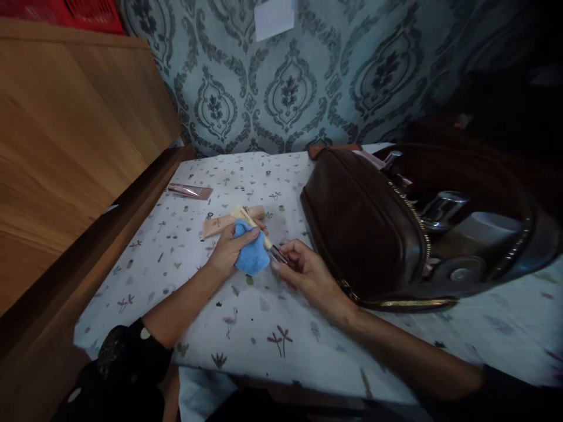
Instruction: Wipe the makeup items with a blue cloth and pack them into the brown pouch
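Observation:
A blue cloth (251, 257) is in my left hand (225, 252), with the thumb pressing it against a pale yellow cosmetic tube (243, 215). The tube slants down to the right and ends in a shiny silver cap (277, 254). Fingers of my right hand (310, 275) are closed around that cap end. Just behind my left hand, a peach cosmetic tube (214, 226) lies on the patterned tablecloth (246, 328). Farther back at the left lies a pinkish tube with a glossy part (189, 190).
A dark brown zip bag (356, 217) stands open at the right, close to my right hand, with a silver-capped container (446, 205) and other items inside. A wooden panel (74, 117) rises on the left. Patterned wallpaper (290, 88) covers the wall behind.

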Tool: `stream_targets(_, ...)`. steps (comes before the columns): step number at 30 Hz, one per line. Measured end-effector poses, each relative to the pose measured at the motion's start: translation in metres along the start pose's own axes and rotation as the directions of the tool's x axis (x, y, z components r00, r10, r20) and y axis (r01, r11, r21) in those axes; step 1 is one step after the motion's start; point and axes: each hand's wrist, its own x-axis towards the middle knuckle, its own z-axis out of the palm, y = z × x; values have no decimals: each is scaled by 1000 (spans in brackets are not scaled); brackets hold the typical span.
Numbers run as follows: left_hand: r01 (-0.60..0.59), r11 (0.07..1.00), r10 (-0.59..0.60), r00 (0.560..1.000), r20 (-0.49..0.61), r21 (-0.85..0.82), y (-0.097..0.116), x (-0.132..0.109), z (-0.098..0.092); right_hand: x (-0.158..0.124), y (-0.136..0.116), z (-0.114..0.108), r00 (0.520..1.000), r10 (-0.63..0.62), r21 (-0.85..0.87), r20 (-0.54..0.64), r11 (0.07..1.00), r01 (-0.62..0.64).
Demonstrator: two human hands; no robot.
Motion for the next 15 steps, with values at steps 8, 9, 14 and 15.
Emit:
stream_targets(8,-7,1000,7,1000,22,0,3,-1,-4,-1,-7,-1,983,156,156,96,973,-170)
stream_targets(9,-5,1000,5,1000,19,1,3,-1,-4,0,-6,-1,981,164,170,104,969,-180)
stream_targets(14,9,1000,-9,1000,4,13,2,0,-6,1,-3,-3,981,158,193,113,965,-178)
stream_targets(15,12,1000,-12,1000,8,9,2,0,-6,1,-3,-3,980,157,198,121,964,-178)
